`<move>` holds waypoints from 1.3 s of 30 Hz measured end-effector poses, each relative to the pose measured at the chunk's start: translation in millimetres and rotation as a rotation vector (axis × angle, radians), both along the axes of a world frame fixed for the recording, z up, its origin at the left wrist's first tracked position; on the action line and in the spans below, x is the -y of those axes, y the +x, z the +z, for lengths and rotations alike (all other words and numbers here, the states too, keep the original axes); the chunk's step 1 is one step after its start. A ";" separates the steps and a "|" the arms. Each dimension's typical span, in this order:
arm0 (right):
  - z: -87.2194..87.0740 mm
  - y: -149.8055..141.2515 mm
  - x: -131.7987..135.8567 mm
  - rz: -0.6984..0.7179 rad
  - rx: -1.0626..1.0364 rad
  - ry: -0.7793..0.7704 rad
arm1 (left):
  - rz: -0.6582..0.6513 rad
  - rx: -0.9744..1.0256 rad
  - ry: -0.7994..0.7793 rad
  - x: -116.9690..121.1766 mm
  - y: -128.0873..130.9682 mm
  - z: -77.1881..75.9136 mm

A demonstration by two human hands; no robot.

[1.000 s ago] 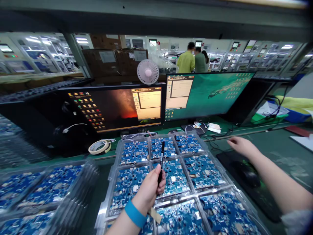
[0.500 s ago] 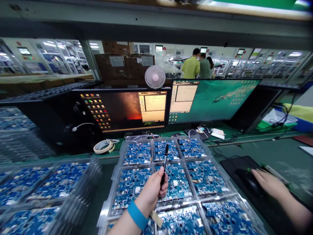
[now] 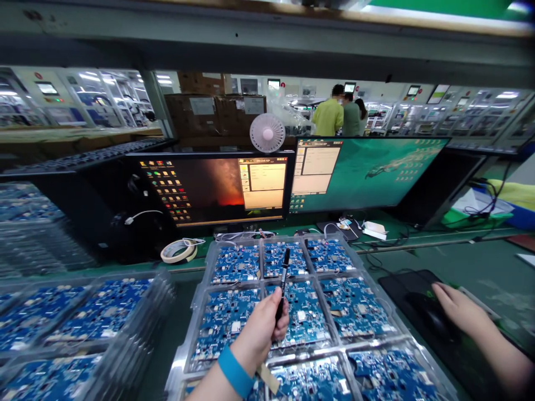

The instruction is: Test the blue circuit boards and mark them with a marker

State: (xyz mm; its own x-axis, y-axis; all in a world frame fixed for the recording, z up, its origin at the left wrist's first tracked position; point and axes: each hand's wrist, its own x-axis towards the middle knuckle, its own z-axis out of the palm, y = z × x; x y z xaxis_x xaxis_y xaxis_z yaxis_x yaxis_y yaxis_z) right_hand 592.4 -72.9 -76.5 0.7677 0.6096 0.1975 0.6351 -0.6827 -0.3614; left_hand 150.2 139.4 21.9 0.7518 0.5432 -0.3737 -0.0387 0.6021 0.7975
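Note:
My left hand point(image 3: 261, 326), with a blue wristband point(image 3: 234, 371), grips a black marker pen point(image 3: 285, 275) upright, its tip pointing up. The hand hovers over a clear plastic tray point(image 3: 196, 340) holding several blue circuit boards point(image 3: 303, 312) in separate compartments. My right hand point(image 3: 457, 312) lies over a black computer mouse point(image 3: 430, 314), its fingers curved on top. Under the mouse is a black mouse pad point(image 3: 401, 289). The hand hides most of the mouse.
Two monitors point(image 3: 209, 189) stand behind the tray, with a white fan point(image 3: 267, 133) on top. A tape roll point(image 3: 179, 251) and cables point(image 3: 355, 228) lie on the bench. Stacked board trays point(image 3: 83, 317) fill the left. Two people point(image 3: 338, 114) stand far back.
My right hand has moved down from above the bench onto the mouse. My left hand keeps the same grip on the marker, and the view has shifted slightly.

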 end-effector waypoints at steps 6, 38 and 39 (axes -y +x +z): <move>80.4 -101.3 -70.6 0.347 -0.158 0.066 | -0.032 -0.013 0.061 0.1 0.4 -4.5; 98.5 -275.5 -136.7 0.972 -1.094 0.148 | -0.229 -0.337 0.727 15.1 -0.5 4.9; 98.6 -275.4 -136.6 0.973 -1.080 0.134 | -0.228 -0.330 0.739 15.5 -0.7 4.3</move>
State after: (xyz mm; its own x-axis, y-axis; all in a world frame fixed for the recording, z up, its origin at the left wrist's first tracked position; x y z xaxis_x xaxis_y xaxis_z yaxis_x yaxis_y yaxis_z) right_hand 317.0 63.7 22.1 -0.1199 0.9878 -0.0997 0.2003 -0.0743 -0.9769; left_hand 149.5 123.9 26.3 0.7875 0.5825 -0.2011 0.3247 -0.1148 0.9388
